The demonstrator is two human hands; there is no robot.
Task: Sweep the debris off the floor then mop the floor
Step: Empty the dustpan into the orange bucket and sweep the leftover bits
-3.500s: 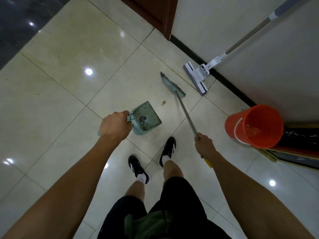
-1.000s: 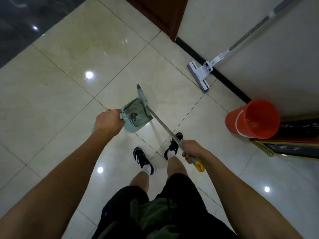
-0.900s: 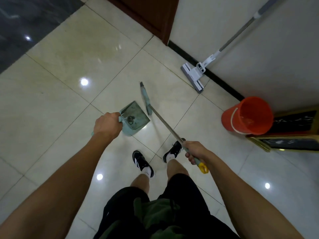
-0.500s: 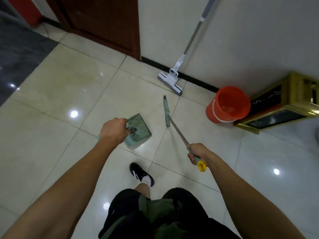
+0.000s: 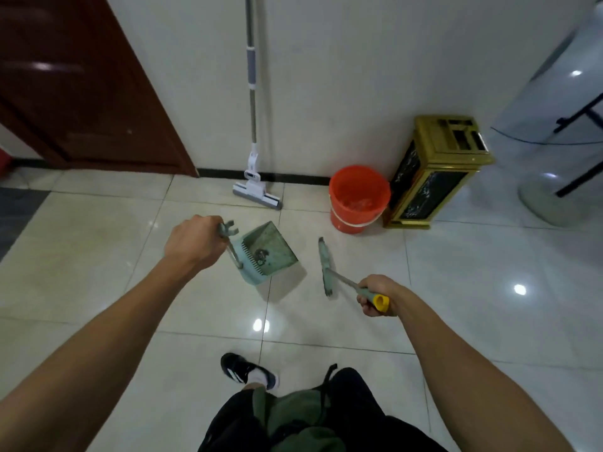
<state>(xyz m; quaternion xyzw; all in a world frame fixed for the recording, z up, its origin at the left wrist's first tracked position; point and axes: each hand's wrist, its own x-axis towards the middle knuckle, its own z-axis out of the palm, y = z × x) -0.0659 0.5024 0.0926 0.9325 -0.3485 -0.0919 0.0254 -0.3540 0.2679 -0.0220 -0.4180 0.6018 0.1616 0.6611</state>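
My left hand [image 5: 192, 244] grips the handle of a pale green dustpan [image 5: 269, 252], held above the floor with a small clump of dark debris lying in it. My right hand [image 5: 375, 293] grips the yellow-capped end of a green broom [image 5: 325, 265], whose narrow head hangs just right of the dustpan. A white sponge mop [image 5: 256, 190] leans upright against the wall straight ahead, its head on the tiles. An orange bucket [image 5: 359, 194] stands to the right of the mop.
A gold and black bin [image 5: 434, 171] stands against the wall right of the bucket. A dark red door [image 5: 81, 93] fills the upper left. A pale rounded stand [image 5: 554, 125] occupies the far right. Glossy cream floor tiles [image 5: 98, 256] spread around my feet.
The view has turned right and lifted to face the wall, mop and bucket. The broom head has swung away from the dustpan, which now hangs off the floor holding the swept debris.
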